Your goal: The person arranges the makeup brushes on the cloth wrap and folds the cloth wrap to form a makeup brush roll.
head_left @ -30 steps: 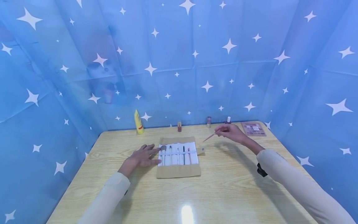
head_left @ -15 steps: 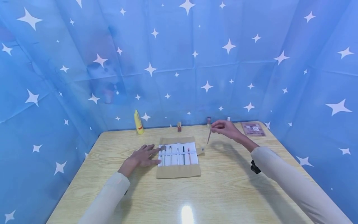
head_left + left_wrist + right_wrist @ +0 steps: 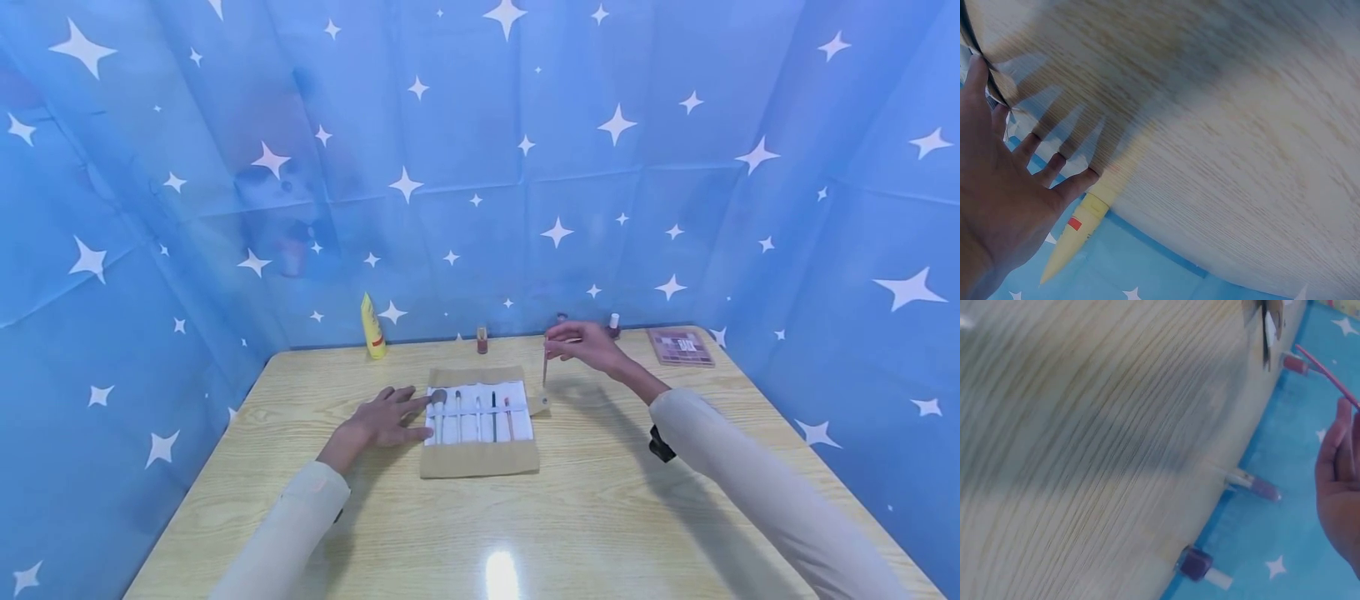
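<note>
A tan makeup brush roll (image 3: 480, 460) lies unfolded on the table, its white lining holding several upright-set brushes (image 3: 438, 412) under a strap. My left hand (image 3: 384, 417) rests with spread fingers at the roll's left edge, thumb and forefinger touching it. Beyond the roll's upper right corner, my right hand (image 3: 588, 346) pinches a slim pink makeup brush (image 3: 545, 371) that points down above the table. In the right wrist view the same pink brush (image 3: 1329, 375) extends past the fingertips of the right hand (image 3: 1341, 481); its tip is too small to make out.
Along the back edge stand a yellow tube (image 3: 372, 329), a small red-brown bottle (image 3: 482, 340) and a dark bottle with a white cap (image 3: 613, 325). A lip gloss tube (image 3: 1254, 484) is partly hidden by the right hand. A palette (image 3: 681, 347) lies at back right.
My right hand has moved left toward the roll, and the pink brush has swung from a slant to nearly vertical. The left hand has stayed put.
</note>
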`<state>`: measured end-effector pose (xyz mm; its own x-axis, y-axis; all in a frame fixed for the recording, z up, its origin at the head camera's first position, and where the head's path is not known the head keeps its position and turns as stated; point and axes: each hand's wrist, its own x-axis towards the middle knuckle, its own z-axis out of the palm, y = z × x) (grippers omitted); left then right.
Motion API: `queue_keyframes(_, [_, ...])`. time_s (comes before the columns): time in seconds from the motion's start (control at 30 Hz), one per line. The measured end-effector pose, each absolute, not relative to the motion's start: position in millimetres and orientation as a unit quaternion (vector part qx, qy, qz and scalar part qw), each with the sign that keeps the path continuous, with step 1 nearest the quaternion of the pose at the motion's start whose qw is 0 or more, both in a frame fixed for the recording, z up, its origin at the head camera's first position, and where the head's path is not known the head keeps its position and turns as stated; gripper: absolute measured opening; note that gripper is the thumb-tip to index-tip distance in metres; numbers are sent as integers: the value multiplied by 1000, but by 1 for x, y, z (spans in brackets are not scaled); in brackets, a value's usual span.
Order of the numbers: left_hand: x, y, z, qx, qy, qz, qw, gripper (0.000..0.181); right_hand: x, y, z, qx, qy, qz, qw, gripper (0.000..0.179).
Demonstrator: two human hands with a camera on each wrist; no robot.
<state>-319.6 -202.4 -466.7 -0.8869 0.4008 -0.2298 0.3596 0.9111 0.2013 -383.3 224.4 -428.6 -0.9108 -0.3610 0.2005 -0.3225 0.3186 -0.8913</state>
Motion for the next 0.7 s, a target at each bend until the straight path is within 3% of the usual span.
queue_keyframes(0.7, [-321, -203, -467, 195, 969, 72, 133, 76, -386, 177, -443, -200, 827, -524, 33, 25])
